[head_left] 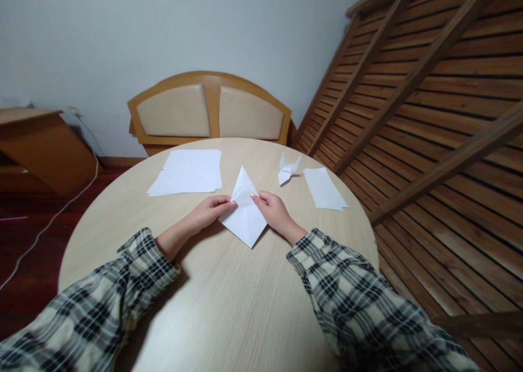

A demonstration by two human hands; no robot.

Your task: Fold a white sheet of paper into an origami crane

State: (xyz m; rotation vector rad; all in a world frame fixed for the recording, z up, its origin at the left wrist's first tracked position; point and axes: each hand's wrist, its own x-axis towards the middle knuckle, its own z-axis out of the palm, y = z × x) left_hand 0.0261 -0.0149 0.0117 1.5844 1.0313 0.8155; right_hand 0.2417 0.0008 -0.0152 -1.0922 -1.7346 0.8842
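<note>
A white sheet folded into a kite-like diamond (244, 208) lies in the middle of a round, light wood table (220, 296). My left hand (210, 209) pinches its left side, fingers closed on the paper. On the right side my right hand (274, 211) does the same, fingertips pressed on the upper fold. Both arms wear plaid sleeves.
A stack of white paper sheets (188, 171) lies at the back left of the table. A small folded paper figure (288, 169) and a narrower pile of white sheets (324, 189) lie at the back right. A wooden chair (210, 110) stands behind the table, a slatted wooden frame (429, 116) to the right.
</note>
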